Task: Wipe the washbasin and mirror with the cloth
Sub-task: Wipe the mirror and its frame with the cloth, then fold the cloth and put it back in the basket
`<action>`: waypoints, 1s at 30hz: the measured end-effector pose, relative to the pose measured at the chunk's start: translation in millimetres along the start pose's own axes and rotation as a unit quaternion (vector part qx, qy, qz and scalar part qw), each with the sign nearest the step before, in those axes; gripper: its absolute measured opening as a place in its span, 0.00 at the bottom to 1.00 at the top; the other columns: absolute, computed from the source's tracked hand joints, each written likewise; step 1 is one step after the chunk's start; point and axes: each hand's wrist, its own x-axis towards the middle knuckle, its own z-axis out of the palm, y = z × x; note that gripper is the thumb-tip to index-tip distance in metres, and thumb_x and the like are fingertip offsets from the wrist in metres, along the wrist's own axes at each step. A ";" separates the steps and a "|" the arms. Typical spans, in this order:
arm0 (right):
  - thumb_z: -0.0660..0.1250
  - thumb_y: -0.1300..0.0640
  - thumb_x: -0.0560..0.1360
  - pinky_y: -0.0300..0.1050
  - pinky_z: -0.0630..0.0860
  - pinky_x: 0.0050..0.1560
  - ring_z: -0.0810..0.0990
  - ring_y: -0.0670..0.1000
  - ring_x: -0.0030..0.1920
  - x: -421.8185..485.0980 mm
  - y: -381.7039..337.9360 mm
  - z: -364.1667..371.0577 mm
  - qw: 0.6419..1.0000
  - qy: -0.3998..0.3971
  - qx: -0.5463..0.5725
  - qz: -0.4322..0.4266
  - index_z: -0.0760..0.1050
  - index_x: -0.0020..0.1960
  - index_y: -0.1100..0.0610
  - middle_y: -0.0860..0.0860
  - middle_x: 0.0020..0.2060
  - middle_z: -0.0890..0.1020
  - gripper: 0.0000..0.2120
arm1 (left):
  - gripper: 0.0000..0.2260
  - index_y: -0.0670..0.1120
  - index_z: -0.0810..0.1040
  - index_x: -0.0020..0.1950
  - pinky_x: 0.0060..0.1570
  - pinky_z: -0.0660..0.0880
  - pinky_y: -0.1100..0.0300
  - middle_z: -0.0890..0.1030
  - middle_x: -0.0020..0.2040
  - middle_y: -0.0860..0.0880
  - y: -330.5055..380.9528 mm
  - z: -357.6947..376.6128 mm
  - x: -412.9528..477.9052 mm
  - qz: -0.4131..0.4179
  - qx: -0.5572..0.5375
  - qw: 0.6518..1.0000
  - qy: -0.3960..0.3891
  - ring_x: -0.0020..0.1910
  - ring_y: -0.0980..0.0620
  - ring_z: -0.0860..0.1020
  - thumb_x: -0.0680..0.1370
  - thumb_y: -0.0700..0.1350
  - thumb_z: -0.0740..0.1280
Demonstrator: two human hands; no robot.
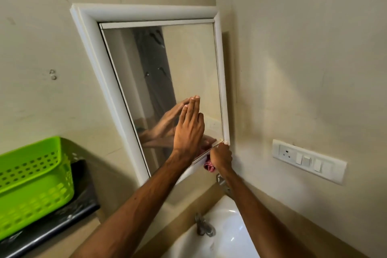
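At the lower right corner of the mirror [188,58], the right hand [222,157] holds the pink cloth [209,167] bunched in a closed grip against the bottom frame edge. The left hand [188,130] lies flat on the glass, fingers straight, just above and left of the cloth. The frame edge runs down and left from the grip; a stroke would probably follow that axis. The washbasin [226,226] lies below.

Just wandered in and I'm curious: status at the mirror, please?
Left hand open, flat against mirror. Right hand grips cloth at mirror's lower right corner. Nothing in the way.
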 end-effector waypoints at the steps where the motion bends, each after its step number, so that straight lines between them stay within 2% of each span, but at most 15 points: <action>1: 0.60 0.57 0.84 0.54 0.81 0.61 0.83 0.63 0.60 -7.4 0.5 2.4 1.000 -0.011 0.001 0.001 0.74 0.66 0.65 0.62 0.62 0.82 0.15 | 0.28 0.36 0.57 0.80 0.81 0.48 0.44 0.36 0.81 0.37 0.1 1.2 -5.2 0.000 -0.012 1.000 0.002 0.81 0.39 0.36 0.84 0.51 0.54; 3: 0.61 0.57 0.83 0.51 0.82 0.56 0.84 0.60 0.55 -20.1 3.5 3.6 0.999 -0.044 -0.002 -0.012 0.78 0.62 0.63 0.60 0.59 0.85 0.13 | 0.32 0.36 0.57 0.79 0.81 0.48 0.45 0.38 0.82 0.37 0.6 1.9 -21.3 -0.005 -0.052 0.999 -0.013 0.82 0.40 0.38 0.84 0.57 0.54; 4: 0.62 0.58 0.82 0.49 0.82 0.53 0.85 0.57 0.51 -27.0 5.7 3.3 0.998 -0.066 0.002 -0.016 0.80 0.59 0.62 0.59 0.57 0.86 0.12 | 0.31 0.36 0.56 0.80 0.82 0.46 0.45 0.38 0.82 0.38 0.0 5.0 -34.1 -0.009 -0.067 0.998 -0.017 0.82 0.41 0.38 0.84 0.55 0.56; 5: 0.62 0.58 0.81 0.50 0.82 0.52 0.85 0.56 0.49 -33.7 7.6 1.5 0.996 -0.086 0.012 -0.017 0.81 0.55 0.61 0.59 0.56 0.86 0.10 | 0.27 0.37 0.56 0.80 0.82 0.44 0.46 0.40 0.82 0.38 -1.0 7.2 -48.6 -0.010 -0.083 0.996 -0.014 0.82 0.42 0.39 0.84 0.47 0.56; 6: 0.63 0.58 0.80 0.52 0.83 0.53 0.85 0.57 0.49 -39.8 10.6 0.0 0.994 -0.103 0.027 -0.012 0.82 0.52 0.60 0.59 0.54 0.87 0.10 | 0.26 0.37 0.59 0.80 0.82 0.44 0.47 0.43 0.82 0.38 -3.3 6.6 -64.3 -0.011 -0.104 0.994 -0.008 0.82 0.42 0.42 0.82 0.41 0.51; 9: 0.63 0.55 0.80 0.60 0.83 0.60 0.86 0.60 0.52 -58.4 17.5 -5.7 0.978 -0.163 0.124 0.033 0.82 0.53 0.59 0.58 0.51 0.88 0.11 | 0.33 0.36 0.67 0.76 0.79 0.59 0.47 0.61 0.80 0.38 -11.5 -5.1 -106.3 -0.034 -0.191 0.981 0.013 0.81 0.42 0.58 0.74 0.44 0.43; 10: 0.63 0.52 0.82 0.60 0.82 0.61 0.86 0.61 0.52 -64.3 17.8 -7.9 0.968 -0.188 0.162 0.045 0.83 0.56 0.59 0.57 0.51 0.88 0.13 | 0.32 0.38 0.69 0.75 0.76 0.66 0.49 0.66 0.78 0.40 -15.6 -10.4 -117.9 -0.048 -0.209 0.977 0.019 0.79 0.43 0.64 0.74 0.46 0.45; 12: 0.64 0.47 0.82 0.57 0.82 0.61 0.87 0.60 0.53 -78.8 11.0 -14.8 0.945 -0.229 0.227 0.045 0.85 0.56 0.57 0.56 0.50 0.89 0.17 | 0.24 0.46 0.70 0.71 0.61 0.78 0.53 0.73 0.71 0.46 -27.0 -20.5 -138.0 -0.090 -0.243 0.966 0.025 0.68 0.48 0.73 0.77 0.46 0.51; 14: 0.66 0.42 0.80 0.54 0.82 0.57 0.88 0.58 0.52 -96.1 -3.3 -23.9 0.924 -0.264 0.275 0.022 0.87 0.54 0.54 0.54 0.50 0.89 0.18 | 0.18 0.51 0.69 0.67 0.47 0.81 0.54 0.79 0.61 0.49 -35.9 -32.9 -151.1 -0.130 -0.286 0.949 0.010 0.55 0.49 0.78 0.77 0.43 0.58; 15: 0.67 0.41 0.78 0.52 0.82 0.54 0.88 0.57 0.51 -105.1 -11.6 -27.6 0.914 -0.280 0.294 0.007 0.87 0.54 0.52 0.55 0.51 0.89 0.17 | 0.15 0.52 0.69 0.65 0.46 0.80 0.54 0.80 0.58 0.50 -39.7 -39.1 -155.9 -0.147 -0.305 0.941 0.005 0.52 0.50 0.80 0.78 0.44 0.61; 19: 0.67 0.44 0.76 0.48 0.84 0.48 0.88 0.56 0.52 -139.3 -45.0 -34.8 0.884 -0.300 0.351 -0.072 0.85 0.59 0.50 0.55 0.53 0.89 0.17 | 0.14 0.52 0.71 0.66 0.53 0.82 0.59 0.82 0.60 0.55 -50.6 -63.5 -169.8 -0.196 -0.381 0.904 0.016 0.54 0.59 0.82 0.82 0.52 0.64; 21: 0.67 0.48 0.76 0.45 0.84 0.47 0.88 0.55 0.52 -153.5 -57.5 -35.5 0.872 -0.306 0.365 -0.114 0.83 0.63 0.51 0.55 0.53 0.88 0.18 | 0.17 0.52 0.70 0.68 0.50 0.79 0.72 0.80 0.62 0.58 -57.6 -77.2 -175.4 -0.205 -0.409 0.889 0.030 0.52 0.64 0.80 0.81 0.55 0.65; 23: 0.66 0.50 0.77 0.45 0.84 0.48 0.88 0.55 0.54 -166.0 -68.0 -35.8 0.857 -0.327 0.371 -0.145 0.81 0.66 0.52 0.55 0.56 0.88 0.19 | 0.20 0.52 0.70 0.71 0.43 0.75 0.79 0.79 0.61 0.62 -67.5 -93.1 -179.3 -0.204 -0.435 0.876 0.052 0.52 0.69 0.79 0.81 0.56 0.66; 27: 0.63 0.46 0.80 0.48 0.85 0.50 0.88 0.56 0.55 -191.7 -93.0 -35.8 0.834 -0.364 0.367 -0.194 0.83 0.63 0.47 0.54 0.56 0.87 0.16 | 0.21 0.55 0.73 0.70 0.43 0.78 0.74 0.81 0.59 0.63 -95.3 -126.6 -187.7 -0.200 -0.464 0.858 0.095 0.53 0.66 0.81 0.78 0.53 0.71; 30: 0.64 0.38 0.77 0.51 0.86 0.51 0.88 0.59 0.55 -211.3 -115.7 -33.6 0.829 -0.370 0.370 -0.200 0.83 0.63 0.49 0.56 0.55 0.88 0.22 | 0.16 0.54 0.77 0.64 0.47 0.82 0.68 0.83 0.58 0.61 -113.8 -147.9 -195.5 -0.216 -0.486 0.834 0.144 0.52 0.63 0.83 0.77 0.51 0.74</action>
